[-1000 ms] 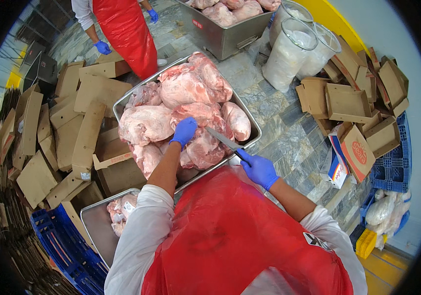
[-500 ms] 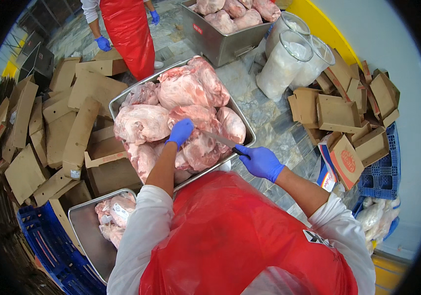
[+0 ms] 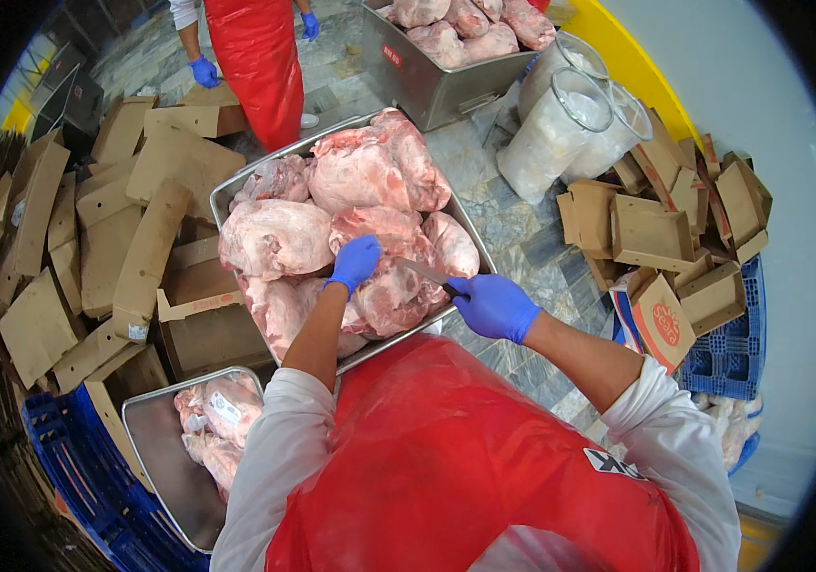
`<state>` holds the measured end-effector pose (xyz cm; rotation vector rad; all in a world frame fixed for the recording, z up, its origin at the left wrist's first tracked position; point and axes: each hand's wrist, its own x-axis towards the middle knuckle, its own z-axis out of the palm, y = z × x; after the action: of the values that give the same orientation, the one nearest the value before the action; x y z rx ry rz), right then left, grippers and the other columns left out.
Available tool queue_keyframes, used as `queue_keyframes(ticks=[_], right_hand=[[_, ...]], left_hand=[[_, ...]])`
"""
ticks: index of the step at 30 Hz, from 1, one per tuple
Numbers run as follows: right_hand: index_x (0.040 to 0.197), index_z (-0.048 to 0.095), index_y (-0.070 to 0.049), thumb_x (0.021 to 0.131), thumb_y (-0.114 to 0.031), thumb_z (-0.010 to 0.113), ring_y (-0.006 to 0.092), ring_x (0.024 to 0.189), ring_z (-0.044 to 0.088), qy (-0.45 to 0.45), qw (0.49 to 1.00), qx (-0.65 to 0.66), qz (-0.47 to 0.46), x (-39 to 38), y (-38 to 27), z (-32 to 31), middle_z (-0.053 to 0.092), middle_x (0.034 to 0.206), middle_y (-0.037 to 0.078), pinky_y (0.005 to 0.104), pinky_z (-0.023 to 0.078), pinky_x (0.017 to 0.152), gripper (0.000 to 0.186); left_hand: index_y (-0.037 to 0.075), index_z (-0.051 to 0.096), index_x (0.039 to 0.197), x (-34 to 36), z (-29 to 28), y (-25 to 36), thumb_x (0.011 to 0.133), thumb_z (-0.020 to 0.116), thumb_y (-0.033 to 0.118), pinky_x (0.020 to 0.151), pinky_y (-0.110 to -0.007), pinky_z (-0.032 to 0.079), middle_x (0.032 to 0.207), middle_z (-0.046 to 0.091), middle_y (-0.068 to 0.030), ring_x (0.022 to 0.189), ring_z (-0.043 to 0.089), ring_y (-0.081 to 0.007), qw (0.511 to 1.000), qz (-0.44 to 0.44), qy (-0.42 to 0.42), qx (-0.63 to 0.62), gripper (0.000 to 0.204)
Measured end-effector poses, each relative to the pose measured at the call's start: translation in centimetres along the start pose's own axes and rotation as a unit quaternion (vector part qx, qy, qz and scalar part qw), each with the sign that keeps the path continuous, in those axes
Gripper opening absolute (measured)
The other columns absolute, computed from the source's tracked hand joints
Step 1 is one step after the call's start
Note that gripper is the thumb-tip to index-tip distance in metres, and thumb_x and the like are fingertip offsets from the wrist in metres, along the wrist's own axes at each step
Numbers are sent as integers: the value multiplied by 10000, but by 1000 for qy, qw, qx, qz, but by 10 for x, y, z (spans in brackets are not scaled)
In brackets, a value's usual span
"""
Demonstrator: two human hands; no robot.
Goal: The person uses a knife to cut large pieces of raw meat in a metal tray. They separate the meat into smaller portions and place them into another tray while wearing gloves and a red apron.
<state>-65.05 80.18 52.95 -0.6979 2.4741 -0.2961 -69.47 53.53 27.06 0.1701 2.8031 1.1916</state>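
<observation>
A metal tub [image 3: 479, 243] in front of me is heaped with large raw pieces of pale pink meat [image 3: 279, 238]. My blue-gloved left hand [image 3: 357, 262] is closed on a cut of meat [image 3: 379, 229] near the middle of the heap, its fingertips partly hidden. In my right hand [image 3: 494, 307], also blue-gloved, is the dark handle of a knife [image 3: 424, 273]. Its blade points left across the meat, with the tip close to my left fingers. How deep the edge sits in the meat I cannot tell.
Left lie piled cardboard boxes [image 3: 189, 172], a blue pallet [image 3: 93, 486] and a smaller metal tub [image 3: 146, 429] with bagged meat. Ahead are another full tub [image 3: 418, 91] and a person in a red apron [image 3: 255, 67]. Right stand lined bins [image 3: 546, 133], boxes [image 3: 651, 234] and a blue pallet [image 3: 732, 353].
My right hand and the knife have shifted slightly left, toward my left hand. The left hand keeps its place on the meat. The whole view has tilted a little.
</observation>
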Motion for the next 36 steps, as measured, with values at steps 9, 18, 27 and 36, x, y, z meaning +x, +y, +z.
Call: queue_keyframes(ticks=[9,18,27,36], right_hand=[[1460,444,-264,968,-284,533,428,712,654,130,990,41,43,-19,24,103,666,812,241,541,518,634,500],[1460,443,-271,974,-315,524,424,709,663,124,989,33,77,-28,33,137,665,853,244,544,530,629,495],[1331,544,-95,877,-111,521,378,686,678,184,973,-132,-48,-27,10,44,650,796,224,496,534,583,455],[1141,633,-126,908,-149,522,365,713,686,24,966,-233,-113,37,-21,-20,681,787,169,489,529,595,259]], left_hand=[[41,632,913,-2,-1,3,898,472,254,834,-507,480,972,664,-227,925,628,-423,999,-45,-10,-25,267],[26,628,878,-5,-5,-1,884,499,197,809,-462,491,938,644,-209,907,627,-394,998,-24,15,-63,214],[53,651,866,-1,1,0,877,512,204,824,-477,504,958,647,-189,908,631,-388,998,32,23,47,205],[41,634,873,2,6,-1,870,503,228,821,-489,487,917,649,-227,900,634,-400,999,-35,37,-2,228]])
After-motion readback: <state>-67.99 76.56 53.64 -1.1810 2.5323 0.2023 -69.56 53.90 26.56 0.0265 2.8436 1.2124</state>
